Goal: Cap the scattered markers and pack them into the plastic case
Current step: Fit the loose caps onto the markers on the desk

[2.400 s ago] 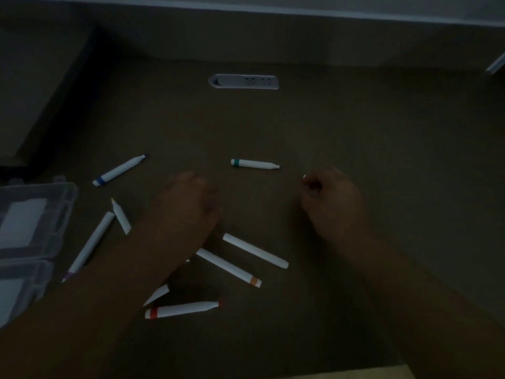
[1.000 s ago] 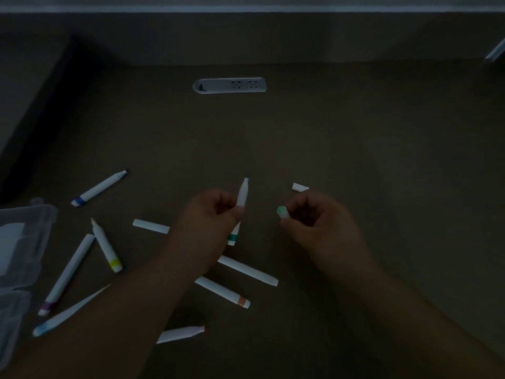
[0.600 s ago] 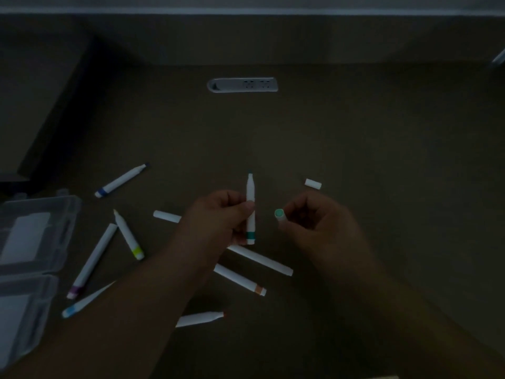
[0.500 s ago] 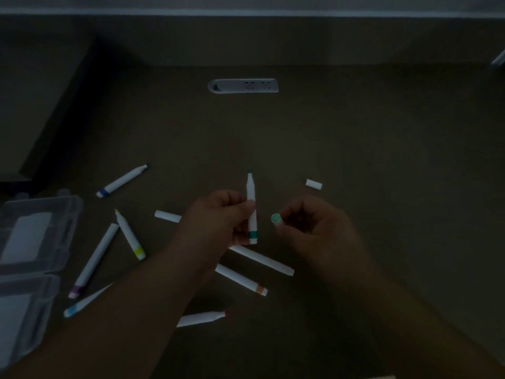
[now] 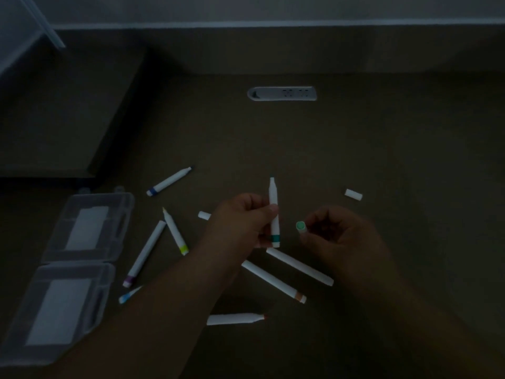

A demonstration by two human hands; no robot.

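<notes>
In dim light over a brown desk (image 5: 382,149), the left hand (image 5: 240,225) pinches an uncapped green-banded marker (image 5: 274,214) upright, tip pointing far. Just to its right, not touching, the right hand (image 5: 341,236) curls its fingers around a green-ended cap (image 5: 300,226). Slim white marker barrels lie scattered near and left of the hands: a blue-banded one (image 5: 169,181), a yellow one (image 5: 175,232), a purple one (image 5: 144,254), a light-blue one (image 5: 129,295) partly hidden by the forearm, an orange one (image 5: 273,280), a plain white one (image 5: 299,266) and a red-tipped one (image 5: 235,319). A loose white cap (image 5: 353,194) sits to the far right. The clear, hinged plastic case (image 5: 49,269) lies open at the near left edge. A recessed grey socket strip (image 5: 281,93) lies far off, with bare desk between.
</notes>
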